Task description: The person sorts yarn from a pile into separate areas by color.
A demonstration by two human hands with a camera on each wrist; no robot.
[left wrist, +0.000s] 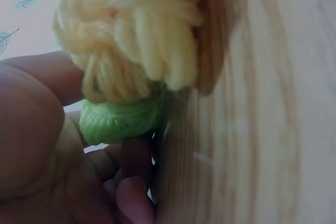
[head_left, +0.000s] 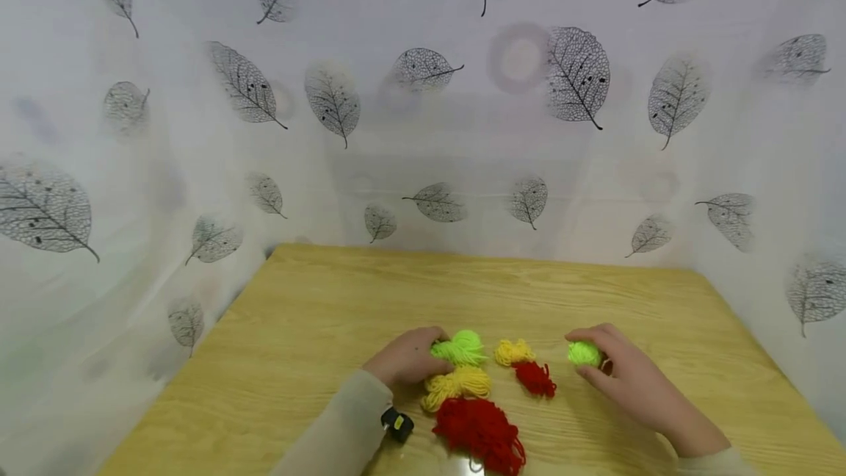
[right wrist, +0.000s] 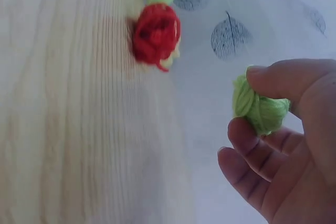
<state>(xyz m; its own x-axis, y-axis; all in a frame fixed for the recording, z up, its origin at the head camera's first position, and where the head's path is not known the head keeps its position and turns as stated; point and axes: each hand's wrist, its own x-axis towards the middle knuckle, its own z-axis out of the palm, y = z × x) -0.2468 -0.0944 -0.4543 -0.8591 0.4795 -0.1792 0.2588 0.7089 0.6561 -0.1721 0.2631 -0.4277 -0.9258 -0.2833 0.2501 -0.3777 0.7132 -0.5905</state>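
Note:
At the left of the group, my left hand (head_left: 411,358) holds the near end of a bright green yarn bundle (head_left: 463,348) between thumb and fingers, with the bundle low over the table. A yellow yarn skein (head_left: 465,382) lies just in front of it and covers part of the green yarn (left wrist: 121,121) in the left wrist view. Over to the right, my right hand (head_left: 624,373) pinches a small green yarn ball (right wrist: 260,106) between thumb and fingertips, raised off the wood.
A large red yarn bundle (head_left: 482,432) lies nearest to me. Between the hands are a small yellow yarn bundle (head_left: 512,352) and a small red one (head_left: 535,379), touching. The wooden table (head_left: 317,300) meets a leaf-patterned curtain (head_left: 436,138) at the back and sides.

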